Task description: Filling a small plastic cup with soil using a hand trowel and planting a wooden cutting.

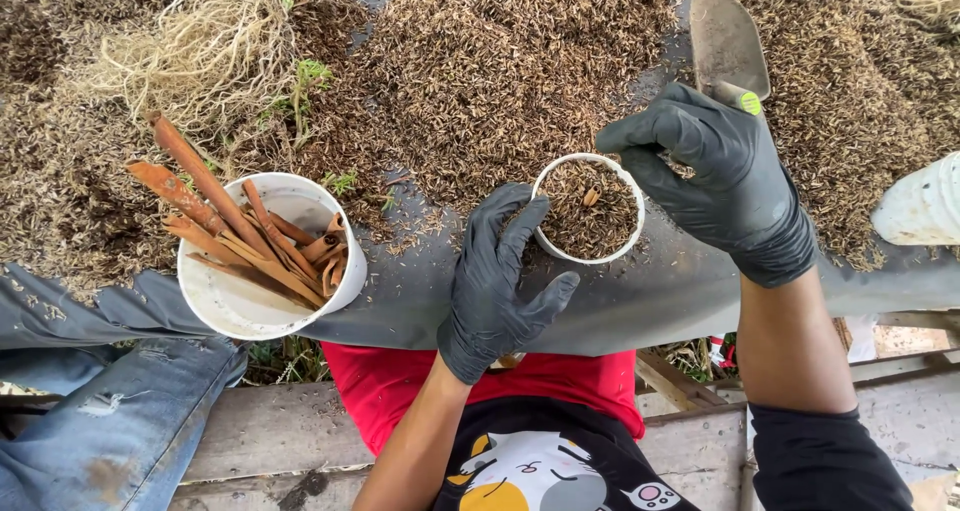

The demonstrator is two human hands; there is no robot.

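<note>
A small white pot (545, 181) filled with brown husk-like growing medium stands on a grey sheet (400, 301). My left hand (497, 281), in a black glove, rests against the pot's near left side with fingers spread. My right hand (715, 176), also black-gloved, grips the handle of a metal trowel (726, 41) whose blade points away over the husk pile, while its fingers touch the pot's right rim.
A white bucket (235, 301) at the left holds several brown bark strips (235, 226). Loose husk medium (480, 61) covers the sheet beyond, with a pale root clump (195, 56) at far left. Another white container (925, 206) sits at the right edge. Wooden planks lie below.
</note>
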